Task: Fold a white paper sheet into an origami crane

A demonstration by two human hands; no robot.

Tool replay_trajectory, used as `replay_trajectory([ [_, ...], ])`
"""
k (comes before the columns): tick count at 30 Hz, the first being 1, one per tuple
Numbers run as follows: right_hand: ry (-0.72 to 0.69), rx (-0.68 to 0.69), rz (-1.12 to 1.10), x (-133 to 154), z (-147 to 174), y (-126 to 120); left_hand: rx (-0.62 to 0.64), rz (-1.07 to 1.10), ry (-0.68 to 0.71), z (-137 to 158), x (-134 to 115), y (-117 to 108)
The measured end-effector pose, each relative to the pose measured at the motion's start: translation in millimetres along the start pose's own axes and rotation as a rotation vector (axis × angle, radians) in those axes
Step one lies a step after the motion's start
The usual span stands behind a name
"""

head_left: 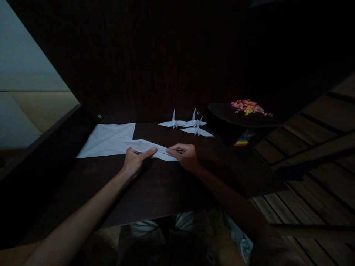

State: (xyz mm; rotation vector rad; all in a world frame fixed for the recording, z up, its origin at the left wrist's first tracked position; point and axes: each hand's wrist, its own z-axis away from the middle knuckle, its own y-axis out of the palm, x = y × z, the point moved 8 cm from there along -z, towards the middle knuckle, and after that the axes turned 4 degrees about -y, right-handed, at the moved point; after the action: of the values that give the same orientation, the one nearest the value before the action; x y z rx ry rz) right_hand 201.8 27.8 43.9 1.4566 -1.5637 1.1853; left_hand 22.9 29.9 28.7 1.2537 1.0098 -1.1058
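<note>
A partly folded sheet of white paper (163, 155) is held between both hands above the dark desk (155, 192). My left hand (135, 159) pinches its left part, thumb on top. On its right end my right hand (185, 154) is closed, thumb and fingertips pressed along the fold. Behind the left hand lies a creased white paper sheet (111, 137), partly covered by the folded one. Three white paper cranes, among them a front one (197, 131) and a left one (174, 123), stand near the back panel with wings spread.
A small rounded shelf (222, 111) at the right bears a heap of small pink, red and yellow pieces (248, 106). The dark back panel (155, 66) rises behind the desk, and a raised side board (52, 136) bounds its left. Wooden slats (310, 147) show beyond the right edge.
</note>
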Motion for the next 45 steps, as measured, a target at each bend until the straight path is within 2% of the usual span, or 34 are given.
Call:
replay_trajectory([
  [6, 0.029, 0.148, -0.041, -2.4, 0.7, 4.5, 0.057, 0.002, -0.015, -0.9, -2.8, 2.3],
  [10, 0.075, 0.3, -0.148, -1.6, 4.0, 16.3, 0.213, -0.091, -0.075, 2.1, 0.8, 13.0],
  [14, 0.128, 0.317, -0.172, -3.0, 5.5, 25.1, 0.421, -0.262, -0.126, 10.4, 9.5, 28.7],
  [18, 0.161, 0.302, -0.165, -7.7, 6.9, 30.4, 0.517, -0.332, -0.13, 15.2, 13.8, 37.1],
  [22, 0.142, 0.237, -0.166, -10.1, 4.7, 25.8, 0.494, -0.271, -0.137, 11.8, 15.3, 36.8],
  [25, 0.108, 0.154, -0.182, -9.8, 0.5, 16.9, 0.43, -0.189, -0.142, 6.9, 16.0, 33.2],
  [28, 0.084, 0.079, -0.211, -11.3, -3.7, 8.8, 0.363, -0.197, -0.158, 4.1, 17.9, 29.3],
  [35, 0.098, 0.043, -0.174, -22.1, -6.9, 6.6, 0.328, -0.193, -0.148, 6.2, 19.1, 31.1],
  [41, 0.062, -0.049, -0.115, -24.1, -3.8, 4.4, 0.272, -0.177, -0.097, 3.4, 22.5, 29.5],
  [45, 0.062, -0.033, -0.159, -24.7, -2.2, 8.4, 0.292, -0.172, -0.076, 3.3, 23.4, 31.8],
])
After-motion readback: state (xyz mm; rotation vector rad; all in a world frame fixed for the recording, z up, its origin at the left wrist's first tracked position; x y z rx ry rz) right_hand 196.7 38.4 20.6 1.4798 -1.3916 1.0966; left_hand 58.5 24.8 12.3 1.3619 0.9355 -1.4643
